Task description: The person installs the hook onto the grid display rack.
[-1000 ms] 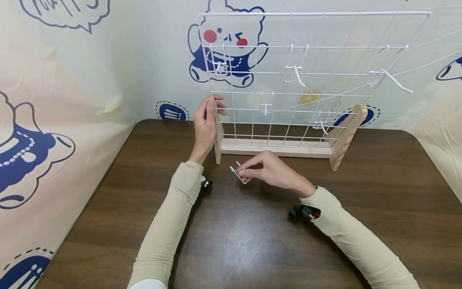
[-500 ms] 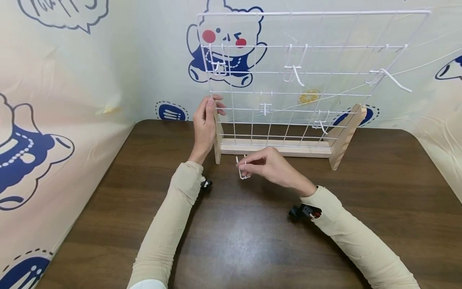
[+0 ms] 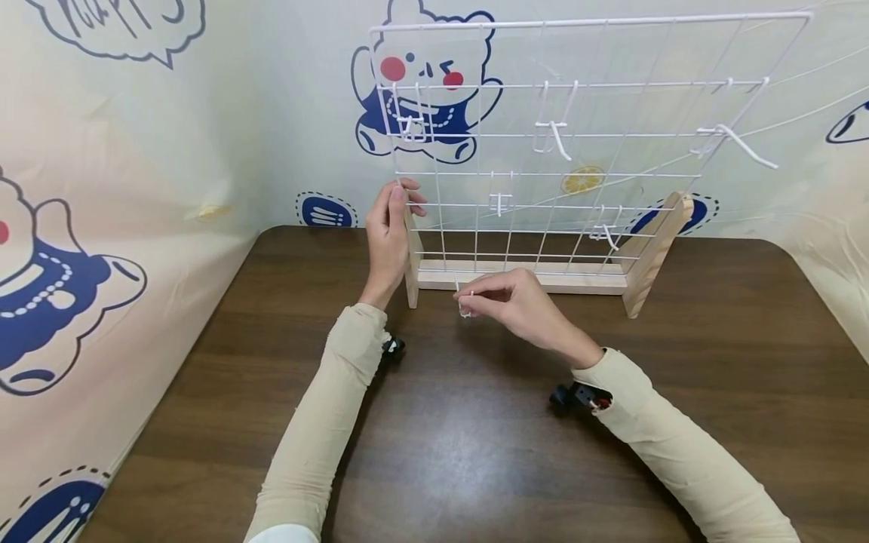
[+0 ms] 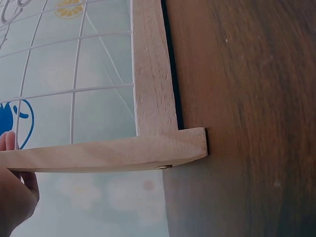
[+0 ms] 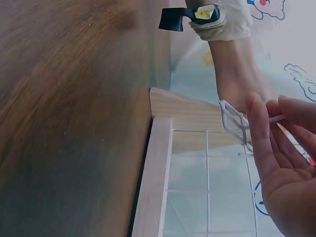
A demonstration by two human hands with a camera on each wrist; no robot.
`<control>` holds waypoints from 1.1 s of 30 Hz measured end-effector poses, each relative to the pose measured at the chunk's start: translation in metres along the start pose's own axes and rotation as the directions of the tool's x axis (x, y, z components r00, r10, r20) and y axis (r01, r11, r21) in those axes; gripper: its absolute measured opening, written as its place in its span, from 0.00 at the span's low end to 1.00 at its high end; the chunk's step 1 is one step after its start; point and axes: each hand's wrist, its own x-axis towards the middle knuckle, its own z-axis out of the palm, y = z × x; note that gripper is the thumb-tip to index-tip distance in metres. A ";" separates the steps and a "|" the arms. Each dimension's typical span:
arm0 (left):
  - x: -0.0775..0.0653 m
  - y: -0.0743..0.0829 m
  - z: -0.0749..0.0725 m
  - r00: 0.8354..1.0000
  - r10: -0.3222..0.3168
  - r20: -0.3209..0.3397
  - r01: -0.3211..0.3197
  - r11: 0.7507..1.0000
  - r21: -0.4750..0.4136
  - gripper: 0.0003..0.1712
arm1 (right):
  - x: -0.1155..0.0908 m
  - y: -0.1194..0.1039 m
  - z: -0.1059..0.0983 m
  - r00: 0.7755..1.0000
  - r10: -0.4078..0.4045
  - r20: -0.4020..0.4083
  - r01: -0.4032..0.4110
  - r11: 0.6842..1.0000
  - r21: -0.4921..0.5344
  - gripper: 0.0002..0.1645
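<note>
A white wire grid rack [image 3: 591, 23] stands on the table in a pale wooden frame. My left hand [image 3: 388, 235] grips the upper part of its left wooden post [image 4: 113, 154], with the fingers reaching round behind. In front of the wooden base bar [image 3: 584, 284], near the left end, my right hand [image 3: 528, 311] pinches a small white wire hook [image 5: 228, 117] between thumb and fingers. The hook is apart from the grid, its bent prong pointing up in the head view. Part of it is hidden by the fingers.
Several white hooks hang on the grid, among them a long-pronged right hook [image 3: 747, 147], a middle hook [image 3: 557, 137] and a low hook [image 3: 604, 232]. The right wooden post [image 3: 648, 260] stands at the far side. A printed cloth [image 3: 271, 136] backs the brown table [image 3: 448, 452].
My right hand has moved slightly away from me and to the right, closer to the rack. The hook has turned from slanted to more upright. My left hand has kept its hold.
</note>
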 end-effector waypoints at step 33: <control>-0.001 0.001 0.000 1.000 -0.012 -0.004 0.012 1.000 -0.022 0.16 | -0.016 -0.001 -0.061 0.963 -0.124 -0.238 0.050 0.954 -0.295 0.10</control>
